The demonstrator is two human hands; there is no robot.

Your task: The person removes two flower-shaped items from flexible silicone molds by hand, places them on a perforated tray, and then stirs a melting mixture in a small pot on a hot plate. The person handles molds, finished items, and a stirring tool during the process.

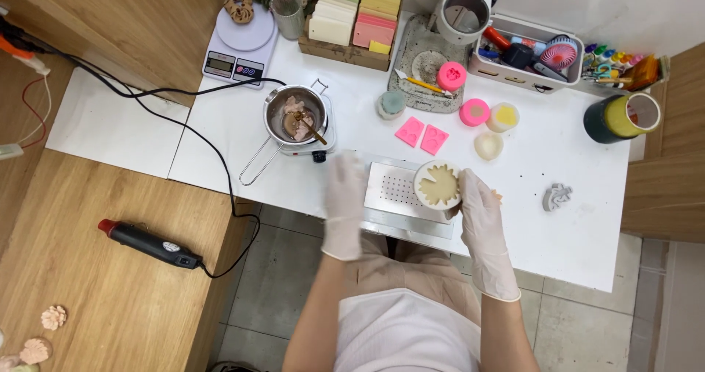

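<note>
Mould (438,185), round and pale with a leaf shape inside, is gripped by the gloved right hand (477,210) on the white holed tray (396,190) at the table's near edge. Left hand (345,188) lies flat, grasping nothing. Careful lifting seems needed next. Farther off, a small pot (295,115) is seen.

We record bright, even, diffuse lighting across the head view; no single source is identifiable. Shadows are soft and short, e.g. beside the melting pot (295,115) on the white table (573,225). The table nears overexposure. The left hand (345,196) shows motion blur; the right hand (476,209) is sharper. Straight edges bow mildly toward the frame borders. Fine detail is soft throughout.
</note>
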